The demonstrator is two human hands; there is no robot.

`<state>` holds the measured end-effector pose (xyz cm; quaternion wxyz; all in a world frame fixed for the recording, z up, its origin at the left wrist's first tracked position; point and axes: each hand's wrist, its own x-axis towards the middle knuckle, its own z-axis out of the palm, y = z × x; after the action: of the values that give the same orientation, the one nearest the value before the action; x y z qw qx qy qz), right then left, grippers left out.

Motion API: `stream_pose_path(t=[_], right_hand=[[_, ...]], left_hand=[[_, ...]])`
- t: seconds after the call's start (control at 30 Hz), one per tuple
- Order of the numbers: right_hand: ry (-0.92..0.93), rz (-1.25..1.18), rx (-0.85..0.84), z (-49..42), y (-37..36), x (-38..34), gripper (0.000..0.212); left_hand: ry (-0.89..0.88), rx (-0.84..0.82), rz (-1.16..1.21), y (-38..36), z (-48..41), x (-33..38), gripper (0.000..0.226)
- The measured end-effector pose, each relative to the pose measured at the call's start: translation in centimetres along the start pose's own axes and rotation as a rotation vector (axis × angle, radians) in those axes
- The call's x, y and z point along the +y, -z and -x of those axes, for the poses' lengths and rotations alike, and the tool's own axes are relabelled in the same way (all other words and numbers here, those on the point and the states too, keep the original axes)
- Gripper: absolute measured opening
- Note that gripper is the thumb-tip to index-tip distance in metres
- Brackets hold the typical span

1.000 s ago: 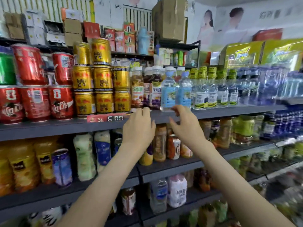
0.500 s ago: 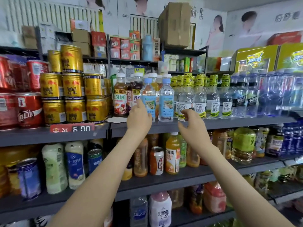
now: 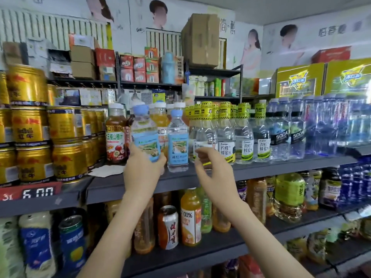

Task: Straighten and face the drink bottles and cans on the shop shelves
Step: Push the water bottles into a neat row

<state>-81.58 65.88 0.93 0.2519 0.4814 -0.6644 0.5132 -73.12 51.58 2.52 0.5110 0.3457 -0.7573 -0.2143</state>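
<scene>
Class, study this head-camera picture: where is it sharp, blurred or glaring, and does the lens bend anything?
Head view: sharpest mid-frame, where labels on the SODA bottles read clearly; the blue-label bottle gripped by the left hand is slightly smeared; the gold cans at left catch glare and look stretched, a wide-angle effect; the clear bottles far right dissolve into blur.

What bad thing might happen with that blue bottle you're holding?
The blue-label bottle, tilted in the left hand, is gripped only near its bottom, so it might slip and fall. It is close to its twin bottle and the juice bottle, so setting it down may knock one over. The right hand hovers by the yellow-capped bottles and might bump them.
</scene>
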Motion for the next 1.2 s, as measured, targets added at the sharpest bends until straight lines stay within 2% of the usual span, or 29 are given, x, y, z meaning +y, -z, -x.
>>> stream_pose_path(t=[0.1,0.23,0.33,0.4,0.53,0.63,0.7,0.77,0.9,1.03,1.2], right_hand=[[-0.017,-0.173,-0.003,0.2,2.1,-0.4,0.025],[-0.078,-0.359,-0.016,1.3,7.6,0.5,0.034],[-0.128,-0.331,0.036,3.1,13.8,3.8,0.034],[-0.171,-0.299,0.058,4.6,18.7,7.0,0.037],[-0.259,-0.234,0.179,7.1,29.0,14.0,0.036],[-0.361,-0.257,0.288,8.2,36.2,19.5,0.032],[-0.416,-0.251,0.353,8.6,40.4,23.1,0.032],[-0.437,-0.215,0.405,8.6,44.1,26.4,0.031],[-0.454,-0.166,0.46,7.8,50.2,32.9,0.03],[-0.439,-0.118,0.494,5.5,54.5,39.9,0.04],[-0.402,-0.105,0.434,-1.3,57.7,48.4,0.042]], left_hand=[[-0.136,0.083,-0.013,1.3,4.6,3.3,0.082],[-0.3,0.013,-0.11,-1.5,10.1,9.5,0.082],[-0.464,-0.021,-0.131,-6.6,14.7,13.6,0.076],[-0.507,-0.041,-0.104,-10.2,18.0,16.9,0.072],[-0.661,-0.111,-0.013,-17.9,24.1,24.8,0.078],[-0.745,-0.262,0.124,-23.0,27.4,30.6,0.076],[-0.711,-0.43,0.228,-25.7,29.0,34.2,0.075],[-0.73,-0.473,0.261,-28.5,29.7,36.9,0.071],[-0.782,-0.392,0.184,-34.2,28.8,41.3,0.057],[-0.836,-0.302,0.014,-41.2,26.3,44.3,0.05],[-0.931,-0.033,-0.106,-49.9,22.2,47.5,0.047]])
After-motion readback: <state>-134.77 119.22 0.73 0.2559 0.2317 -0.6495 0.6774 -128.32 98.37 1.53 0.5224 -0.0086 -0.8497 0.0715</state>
